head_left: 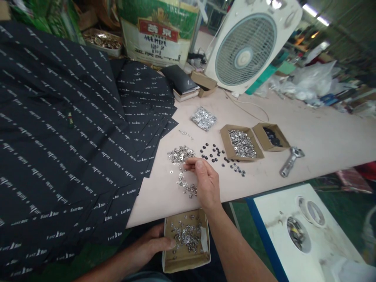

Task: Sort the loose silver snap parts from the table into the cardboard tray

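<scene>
My left hand grips the left wall of a shallow cardboard box at the table's front edge, its thumb over the rim. Small metal snap fasteners lie scattered inside that box. On the tabletop, my right hand is cupped on its side with the fingers reaching left, beside loose snap fasteners; nothing shows in it. Just beyond the fingertips is a pile of silvery snap parts. Dark round snap caps are spread to the right of the hand.
Printed black fabric covers the left side. Farther right stand a box of metal snaps, a box of dark caps and a metal tool. A bag of snaps, a black wallet-like case and a box fan are behind.
</scene>
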The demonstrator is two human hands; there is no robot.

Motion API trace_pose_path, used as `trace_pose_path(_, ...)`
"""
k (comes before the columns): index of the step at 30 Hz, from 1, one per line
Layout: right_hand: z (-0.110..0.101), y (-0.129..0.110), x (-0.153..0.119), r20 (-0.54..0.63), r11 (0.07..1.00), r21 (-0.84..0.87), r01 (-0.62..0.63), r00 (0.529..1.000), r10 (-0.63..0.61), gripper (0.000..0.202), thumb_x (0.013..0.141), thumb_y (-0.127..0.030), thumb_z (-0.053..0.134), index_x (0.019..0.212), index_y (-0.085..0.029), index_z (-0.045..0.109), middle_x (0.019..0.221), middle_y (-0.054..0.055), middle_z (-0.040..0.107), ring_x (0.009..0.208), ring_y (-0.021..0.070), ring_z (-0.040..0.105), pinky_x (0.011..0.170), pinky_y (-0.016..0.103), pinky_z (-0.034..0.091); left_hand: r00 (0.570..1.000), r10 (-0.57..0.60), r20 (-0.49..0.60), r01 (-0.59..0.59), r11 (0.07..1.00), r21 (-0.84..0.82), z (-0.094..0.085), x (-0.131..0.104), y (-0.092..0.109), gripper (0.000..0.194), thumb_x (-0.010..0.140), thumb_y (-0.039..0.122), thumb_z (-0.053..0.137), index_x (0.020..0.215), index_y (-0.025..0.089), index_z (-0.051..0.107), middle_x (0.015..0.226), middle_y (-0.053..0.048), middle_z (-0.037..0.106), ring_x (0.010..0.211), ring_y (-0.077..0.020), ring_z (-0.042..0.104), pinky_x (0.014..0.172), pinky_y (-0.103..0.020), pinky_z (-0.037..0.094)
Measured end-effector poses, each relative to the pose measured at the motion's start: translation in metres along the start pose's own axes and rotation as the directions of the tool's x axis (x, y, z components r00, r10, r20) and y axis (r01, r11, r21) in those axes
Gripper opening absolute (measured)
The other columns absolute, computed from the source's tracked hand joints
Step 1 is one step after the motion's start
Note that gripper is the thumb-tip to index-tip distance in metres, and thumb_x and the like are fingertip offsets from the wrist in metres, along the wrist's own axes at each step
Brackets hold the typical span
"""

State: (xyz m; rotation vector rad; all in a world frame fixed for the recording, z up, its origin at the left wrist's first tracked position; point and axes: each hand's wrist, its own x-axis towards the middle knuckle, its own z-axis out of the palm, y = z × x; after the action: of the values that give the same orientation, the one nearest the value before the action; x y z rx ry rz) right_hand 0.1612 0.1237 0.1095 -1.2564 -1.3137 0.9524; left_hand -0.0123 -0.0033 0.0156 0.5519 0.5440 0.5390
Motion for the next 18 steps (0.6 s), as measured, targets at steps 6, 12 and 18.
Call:
trace_pose_path(6, 0.005, -0.006, 0.005, 0.067, 1.000, -0.012, 0.027, 0.997, -0.026, 0.035, 0.106, -0.046, 0.050, 0.105, -0.020, 0.074, 0.098, 0.005, 0.072, 0.096, 0.0207, 0.069, 0.092, 0.038, 0.053, 1.000, 0.002, 0.002, -0.002, 1.000, -0.004, 0.001, 0.000, 0.002, 0.055, 0.085, 0.031, 0.069, 0.137, 0.017, 0.065, 0.129, -0.011, 0.071, 0.122, -0.0333, 0.065, 0.111, -0.048, 0.044)
trace_pose_path(12, 0.010, -0.009, 0.009, 0.215, 1.000, 0.023, -0.011, 0.977, 0.005, 0.033, 0.103, -0.047, 0.055, 0.103, -0.021, 0.075, 0.100, 0.005, 0.073, 0.093, 0.0204, 0.071, 0.089, 0.037, 0.056, 1.000, 0.000, -0.020, 0.000, 1.000, -0.005, 0.003, 0.001, 0.004, 0.058, 0.083, 0.031, 0.071, 0.138, 0.017, 0.064, 0.132, -0.011, 0.070, 0.125, -0.0333, 0.063, 0.113, -0.047, 0.042)
trace_pose_path(18, 0.012, -0.010, 0.014, 0.321, 0.989, 0.133, -0.062, 0.947, 0.016, 0.035, 0.103, -0.050, 0.055, 0.106, -0.021, 0.075, 0.101, 0.006, 0.075, 0.094, 0.0205, 0.072, 0.091, 0.039, 0.057, 1.000, 0.004, 0.002, -0.004, 1.000, -0.008, 0.005, 0.000, 0.006, 0.057, 0.082, 0.034, 0.071, 0.136, 0.017, 0.066, 0.128, -0.012, 0.071, 0.121, -0.0342, 0.065, 0.109, -0.047, 0.044)
